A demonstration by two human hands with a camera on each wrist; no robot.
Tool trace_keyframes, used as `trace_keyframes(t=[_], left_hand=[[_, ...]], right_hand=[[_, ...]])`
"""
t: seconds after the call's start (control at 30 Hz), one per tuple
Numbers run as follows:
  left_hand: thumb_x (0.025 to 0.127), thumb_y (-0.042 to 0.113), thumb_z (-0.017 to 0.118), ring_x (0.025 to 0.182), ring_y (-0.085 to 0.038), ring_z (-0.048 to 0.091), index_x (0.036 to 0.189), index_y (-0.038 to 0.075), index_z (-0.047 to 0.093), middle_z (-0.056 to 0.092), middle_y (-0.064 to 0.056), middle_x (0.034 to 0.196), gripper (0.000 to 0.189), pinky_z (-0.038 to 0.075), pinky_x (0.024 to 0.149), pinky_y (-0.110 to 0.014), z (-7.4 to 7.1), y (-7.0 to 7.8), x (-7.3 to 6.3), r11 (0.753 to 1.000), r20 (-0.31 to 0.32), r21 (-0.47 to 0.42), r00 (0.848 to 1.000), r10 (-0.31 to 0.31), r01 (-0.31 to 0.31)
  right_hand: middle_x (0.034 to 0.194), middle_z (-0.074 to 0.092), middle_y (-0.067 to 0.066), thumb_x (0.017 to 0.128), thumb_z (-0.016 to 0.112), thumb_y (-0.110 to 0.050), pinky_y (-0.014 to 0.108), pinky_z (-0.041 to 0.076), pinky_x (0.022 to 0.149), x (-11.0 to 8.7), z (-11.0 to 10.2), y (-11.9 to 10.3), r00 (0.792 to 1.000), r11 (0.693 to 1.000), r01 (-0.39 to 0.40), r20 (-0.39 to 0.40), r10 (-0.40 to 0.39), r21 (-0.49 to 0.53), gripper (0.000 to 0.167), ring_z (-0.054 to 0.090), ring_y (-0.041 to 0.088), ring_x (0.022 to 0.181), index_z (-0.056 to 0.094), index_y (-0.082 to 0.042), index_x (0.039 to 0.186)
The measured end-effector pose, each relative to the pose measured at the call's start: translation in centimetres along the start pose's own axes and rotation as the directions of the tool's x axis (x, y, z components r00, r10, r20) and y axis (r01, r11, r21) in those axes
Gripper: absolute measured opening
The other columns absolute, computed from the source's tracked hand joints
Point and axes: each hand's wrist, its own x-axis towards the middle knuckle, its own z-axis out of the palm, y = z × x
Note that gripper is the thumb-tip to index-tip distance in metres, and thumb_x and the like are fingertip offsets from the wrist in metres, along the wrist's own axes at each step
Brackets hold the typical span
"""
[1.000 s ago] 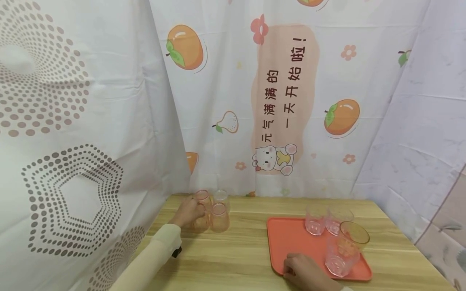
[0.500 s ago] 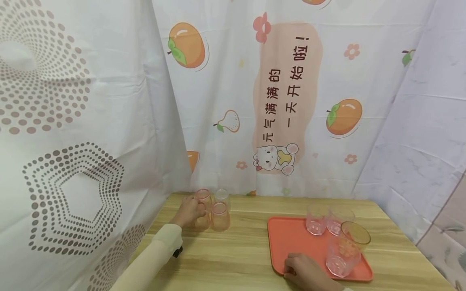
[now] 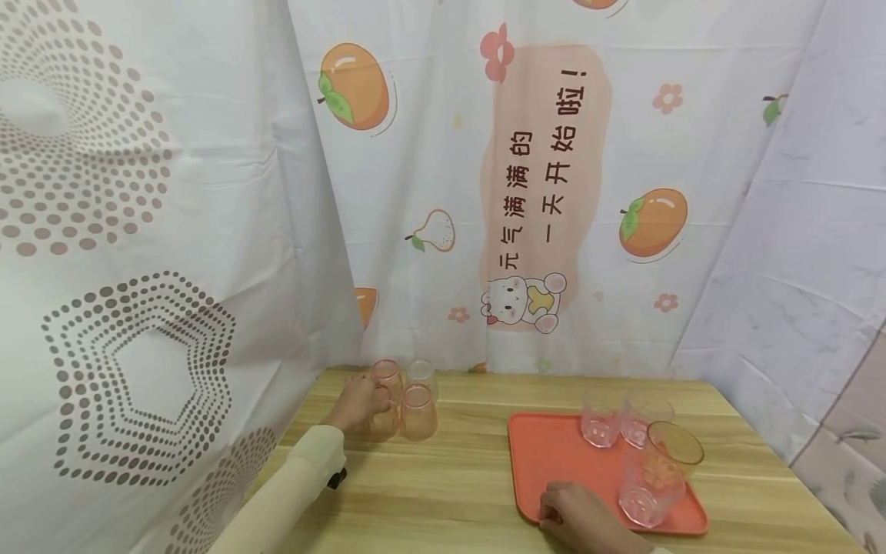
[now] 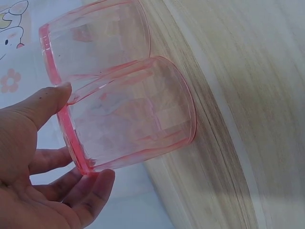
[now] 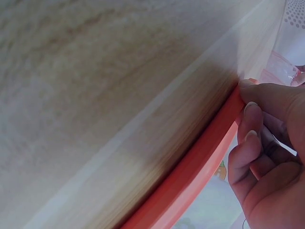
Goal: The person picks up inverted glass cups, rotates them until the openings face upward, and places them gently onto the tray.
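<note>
At the table's far left, my left hand (image 3: pixel 357 403) holds a clear pink plastic cup (image 3: pixel 384 422) that stands upside down. The left wrist view shows thumb and fingers round the thick base of that cup (image 4: pixel 133 117). Touching or almost touching it is a second pink cup (image 4: pixel 100 40). Several such cups stand there in a tight group, including a front right cup (image 3: pixel 419 415) and a paler back one (image 3: pixel 421 377). My right hand (image 3: pixel 584 519) pinches the rim of a red tray (image 3: pixel 550 454) at its near left corner; the right wrist view shows the thumb on the tray edge (image 5: pixel 190 174).
On the tray's right half stand several clear cups, rims up: a back left cup (image 3: pixel 599 427), a large pink-tinted one (image 3: pixel 644 492) and one with an amber rim (image 3: pixel 701 454). Printed curtains (image 3: pixel 429 308) hang behind and beside the wooden table (image 3: pixel 429 500).
Both hands keep their places on the cup and the tray. Only a slight shift of the head view shows.
</note>
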Motion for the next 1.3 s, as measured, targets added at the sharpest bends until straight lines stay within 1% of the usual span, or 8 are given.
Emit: trace_keyframes(t=[0.17,0.4,0.57,0.8,0.9,1.07,1.17,1.3], left_hand=[[0.077,0.025,0.085,0.079,-0.035,0.061,0.075,0.005,0.065,0.063,-0.008,0.073,0.028,0.042,0.084,-0.05,0.3,-0.6,0.0,0.998,-0.043,0.011,0.998,0.056,-0.055],[0.075,0.019,0.087,0.089,-0.039,0.065,0.091,-0.003,0.072,0.07,-0.015,0.085,0.032,0.048,0.088,-0.054,0.2,-0.4,0.2,0.996,0.019,-0.058,0.997,-0.068,0.069],[0.076,0.018,0.09,0.085,-0.032,0.066,0.098,-0.004,0.072,0.072,-0.015,0.09,0.036,0.054,0.077,-0.048,0.0,-0.5,0.2,0.992,0.031,-0.1,0.997,-0.077,0.079],[0.081,0.023,0.087,0.086,-0.024,0.064,0.1,-0.002,0.071,0.072,-0.013,0.096,0.035,0.055,0.077,-0.045,-0.2,-1.1,-0.2,0.966,0.081,-0.216,0.989,-0.125,0.14],[0.082,0.024,0.085,0.081,-0.021,0.061,0.104,-0.003,0.07,0.071,-0.01,0.093,0.038,0.054,0.072,-0.042,-0.6,-1.1,-0.6,0.964,0.092,-0.213,0.985,-0.146,0.162],[0.086,0.018,0.074,0.061,-0.014,0.046,0.084,0.005,0.066,0.054,0.003,0.069,0.016,0.04,0.056,-0.03,-1.5,-0.6,-1.0,0.971,0.111,-0.172,0.983,-0.148,0.166],[0.085,0.016,0.066,0.054,-0.011,0.039,0.07,0.012,0.055,0.043,0.006,0.06,0.019,0.034,0.051,-0.028,-2.1,-0.4,-1.4,0.974,0.124,-0.167,0.983,-0.134,0.154],[0.087,0.016,0.065,0.049,-0.009,0.037,0.069,0.017,0.061,0.043,0.008,0.055,0.018,0.034,0.048,-0.027,-2.9,0.1,-2.3,0.964,0.16,-0.202,0.977,-0.14,0.171]], right_hand=[[0.075,0.042,-0.021,0.08,0.084,-0.008,0.018,0.037,0.057,0.0,0.1,0.1,1.0,1.0,0.014,-0.016,-0.014,-0.008,0.03,0.036,-0.006,0.065,0.061,-0.025,0.073],[0.075,0.044,-0.021,0.082,0.084,-0.01,0.018,0.038,0.057,0.0,0.0,0.0,1.0,1.0,-0.021,0.012,0.021,-0.003,0.027,0.037,-0.006,0.066,0.063,-0.025,0.074],[0.076,0.045,-0.021,0.082,0.084,-0.011,0.019,0.039,0.057,0.0,-0.2,-0.1,0.999,1.0,-0.03,0.013,0.03,-0.008,0.026,0.038,-0.006,0.066,0.064,-0.026,0.075],[0.077,0.046,-0.022,0.081,0.084,-0.01,0.018,0.039,0.057,-0.1,0.0,0.1,1.0,1.0,-0.007,0.001,0.007,-0.008,0.026,0.038,-0.006,0.067,0.064,-0.026,0.076],[0.077,0.047,-0.021,0.082,0.084,-0.01,0.019,0.039,0.058,-0.2,-0.1,0.1,1.0,1.0,-0.002,0.006,0.002,0.004,0.026,0.039,-0.006,0.067,0.064,-0.026,0.076],[0.077,0.049,-0.021,0.081,0.084,-0.008,0.02,0.041,0.058,-0.2,-0.3,-0.1,1.0,1.0,0.012,-0.002,-0.012,0.007,0.025,0.04,-0.006,0.068,0.064,-0.024,0.076],[0.077,0.049,-0.021,0.081,0.084,-0.008,0.02,0.042,0.059,-0.3,-0.3,0.0,1.0,1.0,0.009,-0.002,-0.008,0.01,0.026,0.042,-0.007,0.068,0.064,-0.025,0.076],[0.078,0.051,-0.022,0.082,0.084,-0.009,0.022,0.044,0.06,-0.3,-0.1,0.1,1.0,1.0,-0.001,0.005,0.001,0.014,0.026,0.045,-0.007,0.07,0.064,-0.026,0.077]])
